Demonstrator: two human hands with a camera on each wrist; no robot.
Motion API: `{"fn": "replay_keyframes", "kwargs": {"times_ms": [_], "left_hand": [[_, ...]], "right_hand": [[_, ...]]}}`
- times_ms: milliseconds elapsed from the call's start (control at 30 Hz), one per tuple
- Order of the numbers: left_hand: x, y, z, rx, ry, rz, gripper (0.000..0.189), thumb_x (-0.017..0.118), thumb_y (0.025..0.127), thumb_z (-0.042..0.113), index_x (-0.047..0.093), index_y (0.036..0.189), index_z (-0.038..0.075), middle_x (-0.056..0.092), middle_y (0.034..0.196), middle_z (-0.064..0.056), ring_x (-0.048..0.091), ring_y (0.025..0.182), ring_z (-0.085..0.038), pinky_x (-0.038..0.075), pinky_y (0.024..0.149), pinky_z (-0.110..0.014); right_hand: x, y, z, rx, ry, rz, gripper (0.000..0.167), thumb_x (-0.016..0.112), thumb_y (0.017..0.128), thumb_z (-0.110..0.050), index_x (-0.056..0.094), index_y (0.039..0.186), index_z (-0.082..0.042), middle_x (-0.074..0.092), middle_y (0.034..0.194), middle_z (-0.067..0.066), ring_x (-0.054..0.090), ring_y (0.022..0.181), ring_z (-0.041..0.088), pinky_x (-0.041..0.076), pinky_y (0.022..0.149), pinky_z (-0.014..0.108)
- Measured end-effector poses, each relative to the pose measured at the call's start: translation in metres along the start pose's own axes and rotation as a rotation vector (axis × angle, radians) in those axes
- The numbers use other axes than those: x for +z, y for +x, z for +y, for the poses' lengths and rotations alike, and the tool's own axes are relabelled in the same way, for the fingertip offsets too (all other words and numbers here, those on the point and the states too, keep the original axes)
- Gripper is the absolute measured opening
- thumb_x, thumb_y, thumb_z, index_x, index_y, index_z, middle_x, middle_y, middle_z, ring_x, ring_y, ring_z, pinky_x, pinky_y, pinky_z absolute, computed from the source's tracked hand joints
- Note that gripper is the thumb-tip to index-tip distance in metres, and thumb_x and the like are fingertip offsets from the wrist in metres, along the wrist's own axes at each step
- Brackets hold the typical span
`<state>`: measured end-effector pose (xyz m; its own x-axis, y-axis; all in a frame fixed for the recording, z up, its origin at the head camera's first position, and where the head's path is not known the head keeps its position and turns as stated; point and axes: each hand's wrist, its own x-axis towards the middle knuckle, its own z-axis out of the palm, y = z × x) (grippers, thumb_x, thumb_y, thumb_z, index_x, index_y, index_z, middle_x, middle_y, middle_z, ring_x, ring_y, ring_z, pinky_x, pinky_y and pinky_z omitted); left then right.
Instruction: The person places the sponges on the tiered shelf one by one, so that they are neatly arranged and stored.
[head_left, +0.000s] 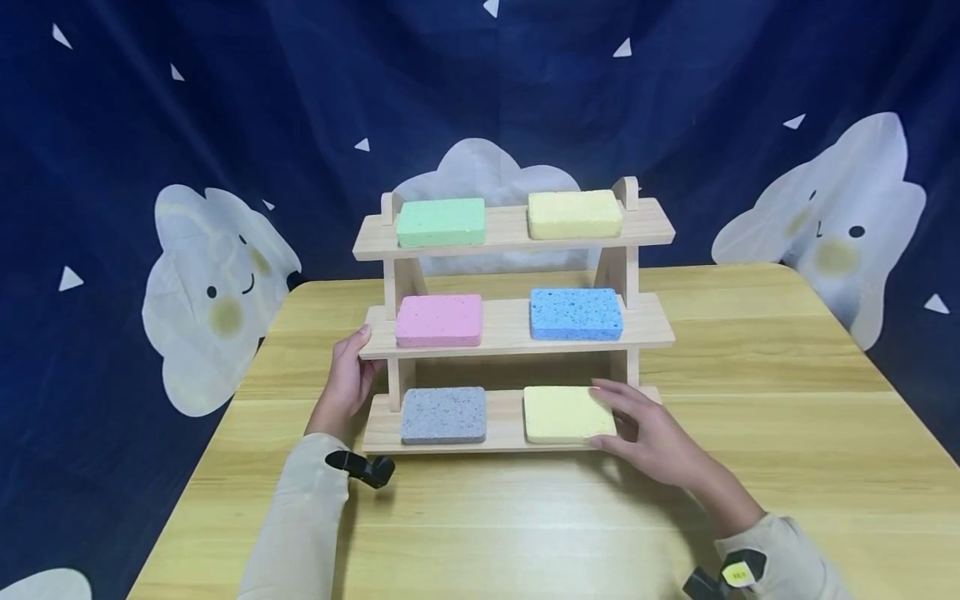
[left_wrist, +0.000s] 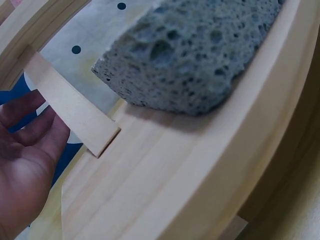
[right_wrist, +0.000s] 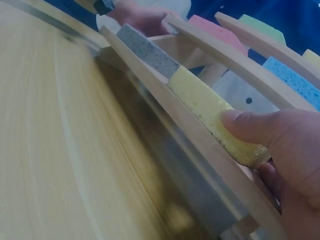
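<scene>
A three-tier wooden display stand (head_left: pixel 513 344) holds two sponges on each tier. At its left side, my left hand (head_left: pixel 349 375) grips the end of the middle shelf, thumb on top; in the left wrist view that hand (left_wrist: pixel 30 165) shows beside an upright. My right hand (head_left: pixel 647 429) pinches the right end of a pale yellow sponge (head_left: pixel 566 414) lying on the bottom shelf. The right wrist view has the thumb against the front edge of this sponge (right_wrist: pixel 200 102). Left of it lies a grey speckled sponge (head_left: pixel 444 415), also seen close in the left wrist view.
The middle shelf bears a pink sponge (head_left: pixel 439 320) and a blue sponge (head_left: pixel 576 314). On the top shelf are a green sponge (head_left: pixel 441 222) and another yellow sponge (head_left: pixel 574 214). Under the stand is a wooden table (head_left: pixel 480 533); a dark blue cloud-patterned curtain (head_left: pixel 300 92) hangs behind.
</scene>
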<state>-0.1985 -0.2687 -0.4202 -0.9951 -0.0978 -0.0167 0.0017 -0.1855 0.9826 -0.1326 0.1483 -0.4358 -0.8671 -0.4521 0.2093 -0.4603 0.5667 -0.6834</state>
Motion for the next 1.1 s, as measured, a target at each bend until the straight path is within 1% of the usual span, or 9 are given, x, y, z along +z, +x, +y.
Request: {"fn": "replay_keyframes", "kwargs": {"times_ms": [133, 267, 467, 667, 800, 867, 933, 1000, 1100], "left_hand": [[0.0, 0.0, 0.0, 0.005, -0.012, 0.0, 0.051, 0.034, 0.101, 0.025, 0.038, 0.136, -0.011, 0.062, 0.099, 0.002, 0.061, 0.09, -0.007, 0.052, 0.082, -0.021], [0.0, 0.0, -0.002, 0.012, -0.026, -0.004, 0.052, 0.035, 0.101, 0.027, 0.037, 0.137, -0.011, 0.062, 0.099, 0.003, 0.061, 0.09, -0.006, 0.052, 0.082, -0.02], [0.0, -0.001, -0.004, 0.004, -0.056, 0.014, 0.052, 0.035, 0.101, 0.026, 0.036, 0.136, -0.013, 0.063, 0.098, 0.003, 0.062, 0.09, -0.006, 0.052, 0.082, -0.021], [0.001, -0.001, -0.001, 0.019, -0.066, 0.014, 0.053, 0.037, 0.1, 0.027, 0.037, 0.136, -0.013, 0.063, 0.098, 0.003, 0.062, 0.091, -0.007, 0.051, 0.084, -0.023], [0.0, -0.001, 0.0, 0.022, -0.072, 0.019, 0.052, 0.037, 0.1, 0.024, 0.037, 0.135, -0.014, 0.062, 0.098, 0.0, 0.062, 0.09, -0.009, 0.052, 0.082, -0.024], [0.0, -0.001, 0.001, 0.021, -0.059, 0.012, 0.052, 0.036, 0.1, 0.024, 0.037, 0.135, -0.015, 0.061, 0.099, 0.0, 0.062, 0.09, -0.009, 0.052, 0.083, -0.025], [0.0, 0.0, 0.001, 0.017, -0.05, -0.002, 0.052, 0.036, 0.101, 0.024, 0.037, 0.135, -0.015, 0.061, 0.1, -0.001, 0.062, 0.091, -0.009, 0.052, 0.085, -0.026], [0.001, 0.0, 0.001, 0.011, -0.036, -0.019, 0.052, 0.035, 0.101, 0.024, 0.036, 0.136, -0.014, 0.06, 0.101, -0.001, 0.061, 0.092, -0.009, 0.051, 0.087, -0.028], [-0.001, -0.001, 0.001, -0.003, -0.03, -0.026, 0.051, 0.033, 0.101, 0.023, 0.036, 0.136, -0.013, 0.059, 0.103, -0.001, 0.061, 0.094, -0.009, 0.051, 0.089, -0.028]], "right_hand": [[0.001, 0.0, 0.001, 0.01, 0.004, -0.001, 0.063, 0.074, 0.08, -0.03, 0.051, 0.134, -0.005, 0.044, 0.142, 0.013, 0.039, 0.129, 0.039, 0.031, 0.104, 0.059], [0.001, 0.002, 0.002, 0.01, -0.005, 0.007, 0.064, 0.075, 0.079, -0.03, 0.052, 0.133, -0.006, 0.045, 0.142, 0.013, 0.039, 0.13, 0.038, 0.03, 0.105, 0.058], [0.002, 0.002, 0.002, 0.009, -0.011, 0.004, 0.065, 0.076, 0.079, -0.031, 0.052, 0.133, -0.005, 0.045, 0.141, 0.014, 0.04, 0.13, 0.038, 0.03, 0.105, 0.057], [0.002, 0.002, 0.002, 0.018, -0.011, 0.008, 0.065, 0.076, 0.078, -0.033, 0.052, 0.133, -0.006, 0.045, 0.142, 0.013, 0.039, 0.13, 0.038, 0.029, 0.105, 0.058], [0.002, 0.003, 0.003, 0.014, -0.005, 0.004, 0.064, 0.075, 0.079, -0.034, 0.052, 0.133, -0.008, 0.044, 0.143, 0.013, 0.039, 0.131, 0.038, 0.031, 0.105, 0.057], [0.001, 0.003, 0.002, 0.014, 0.031, -0.003, 0.063, 0.074, 0.081, -0.031, 0.051, 0.134, -0.007, 0.041, 0.144, 0.016, 0.039, 0.131, 0.038, 0.034, 0.105, 0.05], [-0.002, 0.001, 0.001, 0.021, 0.063, -0.001, 0.061, 0.073, 0.082, -0.028, 0.05, 0.134, -0.006, 0.039, 0.145, 0.017, 0.04, 0.13, 0.039, 0.039, 0.104, 0.035], [-0.007, -0.001, 0.0, 0.033, 0.117, 0.003, 0.059, 0.071, 0.085, -0.024, 0.049, 0.135, -0.003, 0.038, 0.145, 0.019, 0.042, 0.128, 0.039, 0.041, 0.099, 0.021], [-0.017, -0.002, 0.0, 0.036, 0.167, 0.024, 0.055, 0.068, 0.087, -0.018, 0.048, 0.135, 0.0, 0.043, 0.141, 0.021, 0.049, 0.122, 0.037, 0.041, 0.094, 0.012]]}}
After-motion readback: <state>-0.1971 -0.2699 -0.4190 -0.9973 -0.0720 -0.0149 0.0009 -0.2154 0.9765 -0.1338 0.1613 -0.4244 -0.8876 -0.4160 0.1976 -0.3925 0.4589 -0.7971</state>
